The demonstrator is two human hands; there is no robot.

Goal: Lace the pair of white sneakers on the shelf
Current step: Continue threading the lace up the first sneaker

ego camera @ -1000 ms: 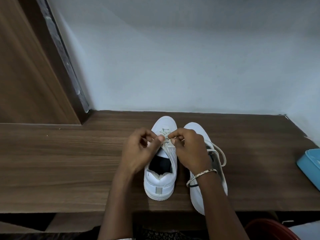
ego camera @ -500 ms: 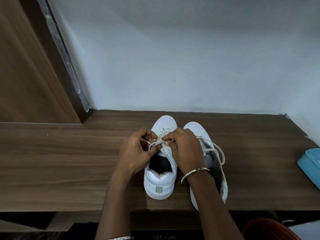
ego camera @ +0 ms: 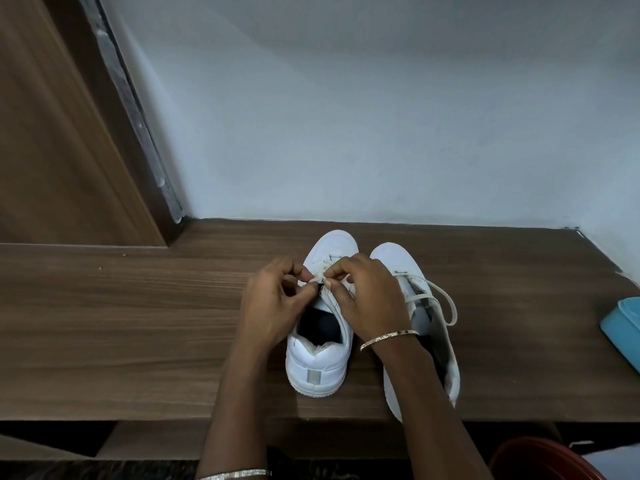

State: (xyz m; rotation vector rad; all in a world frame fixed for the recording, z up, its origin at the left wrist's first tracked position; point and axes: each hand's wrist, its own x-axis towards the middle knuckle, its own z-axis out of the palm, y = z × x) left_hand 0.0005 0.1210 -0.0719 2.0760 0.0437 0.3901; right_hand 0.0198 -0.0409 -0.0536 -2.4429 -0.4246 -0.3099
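Our left hand (ego camera: 277,303) and right hand (ego camera: 370,299) both pinch the lace (ego camera: 313,280) over the sneaker (ego camera: 318,362); if we slip, it may well unthread.

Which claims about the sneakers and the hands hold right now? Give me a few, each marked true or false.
1. The left hand and the right hand both pinch the lace of the sneaker on the left. True.
2. The toes of both sneakers point at the person. False: the toes point at the wall and the heels face the person.
3. A loose lace loop shows at the sneaker on the right. True.
4. A blue box sits at the left end of the shelf. False: it sits at the right edge of the view.
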